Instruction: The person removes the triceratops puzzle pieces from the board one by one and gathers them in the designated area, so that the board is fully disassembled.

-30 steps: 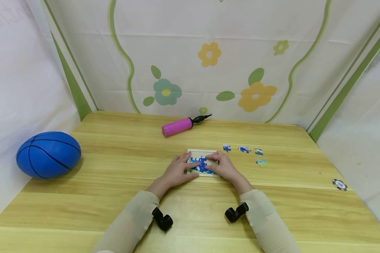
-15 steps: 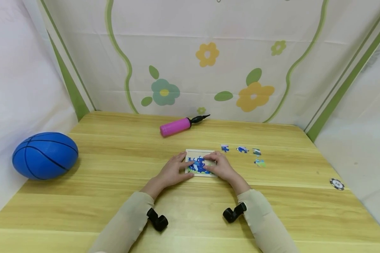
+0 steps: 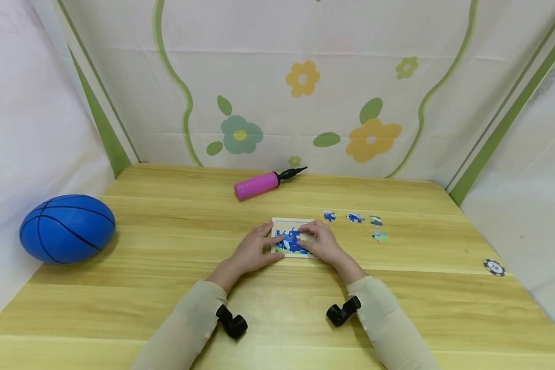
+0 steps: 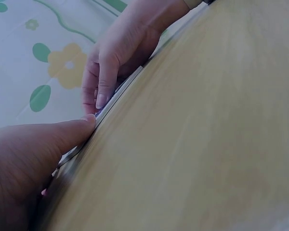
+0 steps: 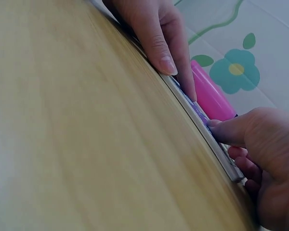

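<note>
A small wooden-framed jigsaw puzzle tray (image 3: 289, 219) lies mid-table, partly filled with blue and green pieces along its left and front. My left hand (image 3: 253, 250) rests at its left side, fingers extended, index finger reaching onto the picture and thumb at the front rim. At the right side of the tray, my right hand (image 3: 324, 243) pinches a blue jigsaw piece (image 3: 295, 235) between thumb and bent index finger, low against the assembled part. The right wrist view shows that thumb on the blue-purple surface (image 5: 201, 115). My right fingers cover the tray's right part.
Several loose jigsaw pieces (image 3: 354, 218) lie to the right beyond the tray. A pink hand pump (image 3: 257, 186) with a black nozzle is at the back. A blue ball (image 3: 68, 229) sits far left, and a poker chip (image 3: 494, 267) near the right edge. Printed curtains (image 3: 277, 108) enclose the table.
My left hand has drawn slightly left, its index finger uncovering more of the blue picture. The right hand keeps its pinch at nearly the same spot. The whole view has shifted a little.
</note>
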A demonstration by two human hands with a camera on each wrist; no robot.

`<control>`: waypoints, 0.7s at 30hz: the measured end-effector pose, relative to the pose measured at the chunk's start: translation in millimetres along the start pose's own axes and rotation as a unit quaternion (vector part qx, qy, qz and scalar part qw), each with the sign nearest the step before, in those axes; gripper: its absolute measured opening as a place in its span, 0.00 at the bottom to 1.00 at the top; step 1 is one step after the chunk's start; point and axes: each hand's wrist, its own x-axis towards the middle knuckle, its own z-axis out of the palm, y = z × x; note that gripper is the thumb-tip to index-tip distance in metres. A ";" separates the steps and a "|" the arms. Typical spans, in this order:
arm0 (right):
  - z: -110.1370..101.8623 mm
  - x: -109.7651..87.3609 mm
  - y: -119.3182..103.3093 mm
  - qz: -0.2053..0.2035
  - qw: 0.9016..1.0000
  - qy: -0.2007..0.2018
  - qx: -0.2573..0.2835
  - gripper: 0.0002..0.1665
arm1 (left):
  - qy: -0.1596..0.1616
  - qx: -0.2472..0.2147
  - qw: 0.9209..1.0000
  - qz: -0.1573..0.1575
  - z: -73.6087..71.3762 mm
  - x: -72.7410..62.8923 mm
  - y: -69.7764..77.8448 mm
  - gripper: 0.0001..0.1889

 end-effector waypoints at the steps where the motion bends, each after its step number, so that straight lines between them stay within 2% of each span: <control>1: 0.2 0.0 -0.1 0.001 1.000 0.000 -0.001 0.14 | -0.001 -0.001 1.000 -0.001 0.1 -0.1 0.1 0.27; 8: 0.9 -0.6 -3.4 0.009 1.000 0.009 0.010 0.13 | 0.001 0.001 1.000 -0.003 0.5 0.1 -0.3 0.27; 15: 2.8 0.5 -4.4 0.035 0.997 0.009 0.070 0.15 | 0.001 -0.009 1.000 -0.003 -0.4 -0.8 0.5 0.27; 21: 3.0 1.0 -4.1 0.040 0.994 0.001 0.105 0.17 | 0.003 -0.006 1.000 0.002 -0.4 -1.2 0.8 0.27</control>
